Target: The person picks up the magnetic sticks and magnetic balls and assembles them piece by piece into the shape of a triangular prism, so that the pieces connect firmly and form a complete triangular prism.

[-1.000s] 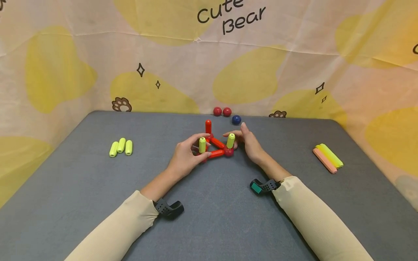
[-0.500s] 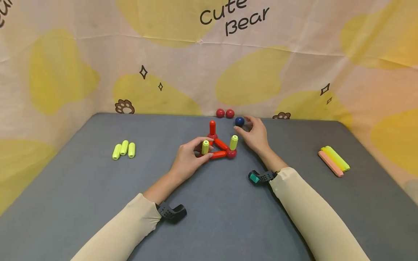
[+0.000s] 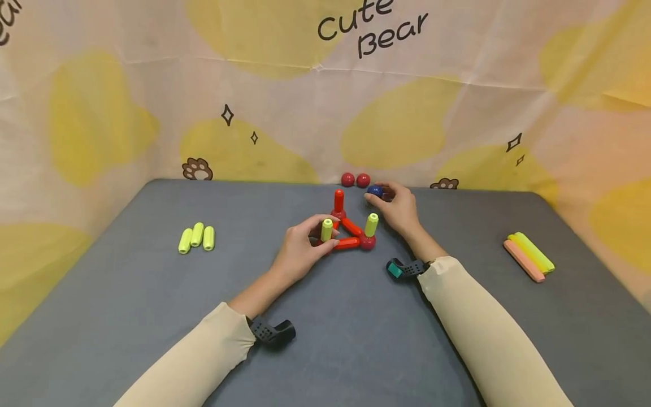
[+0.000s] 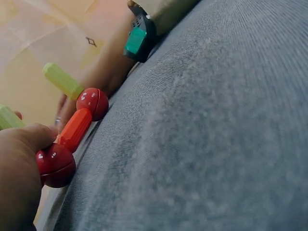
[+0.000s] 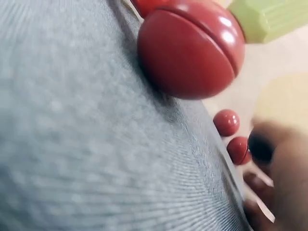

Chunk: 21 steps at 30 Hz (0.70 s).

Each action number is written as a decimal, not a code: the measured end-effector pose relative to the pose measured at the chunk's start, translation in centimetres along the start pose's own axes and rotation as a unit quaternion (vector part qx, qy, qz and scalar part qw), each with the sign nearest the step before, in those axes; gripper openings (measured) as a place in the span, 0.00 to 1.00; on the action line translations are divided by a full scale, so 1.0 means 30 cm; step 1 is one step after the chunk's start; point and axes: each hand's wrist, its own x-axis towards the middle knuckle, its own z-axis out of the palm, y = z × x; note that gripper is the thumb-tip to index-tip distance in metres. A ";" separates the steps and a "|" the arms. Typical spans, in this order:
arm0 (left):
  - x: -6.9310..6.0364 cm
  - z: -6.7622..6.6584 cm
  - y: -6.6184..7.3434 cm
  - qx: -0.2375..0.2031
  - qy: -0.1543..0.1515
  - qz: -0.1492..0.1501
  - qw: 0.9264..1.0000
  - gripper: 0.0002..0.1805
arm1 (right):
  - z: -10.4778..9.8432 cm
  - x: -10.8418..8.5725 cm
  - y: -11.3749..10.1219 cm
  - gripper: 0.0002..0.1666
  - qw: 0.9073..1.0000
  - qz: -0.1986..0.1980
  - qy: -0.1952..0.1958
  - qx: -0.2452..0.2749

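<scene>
A triangle of red rods (image 3: pixel 348 243) joined by red balls (image 3: pixel 368 242) lies on the table. On its corners stand a red rod (image 3: pixel 339 200) at the back, one yellow-green rod (image 3: pixel 372 224) at the right and another yellow-green rod (image 3: pixel 326 230) at the left. My left hand (image 3: pixel 297 251) holds that left corner, thumb in front by the red ball (image 4: pixel 56 165), fingers behind. Farther back, my right hand (image 3: pixel 402 210) pinches a blue ball (image 3: pixel 374 191) between thumb and fingers; it appears dark and blurred in the right wrist view.
Two loose red balls (image 3: pixel 355 180) sit at the table's back edge, left of the blue ball. Three short yellow-green rods (image 3: pixel 197 234) lie at the left. Longer pink, yellow and yellow-green rods (image 3: pixel 529 257) lie together at the right. A printed cloth (image 3: pixel 285 96) hangs behind the table.
My right hand has left the triangle's right corner, reached back and taken hold of the blue ball. My left hand stays at the left corner.
</scene>
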 end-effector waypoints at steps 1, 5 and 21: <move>0.001 0.000 0.003 0.000 -0.002 -0.001 1.000 0.21 | -0.002 -0.001 -0.019 0.26 0.999 -0.001 -0.001 0.036; 0.001 -0.002 0.010 -0.003 -0.007 -0.005 1.000 0.20 | -0.007 0.000 -0.121 0.27 0.987 -0.021 -0.041 0.152; -0.003 0.002 0.012 0.000 -0.006 -0.002 1.000 0.18 | -0.017 -0.002 -0.224 0.25 0.966 -0.056 -0.192 0.164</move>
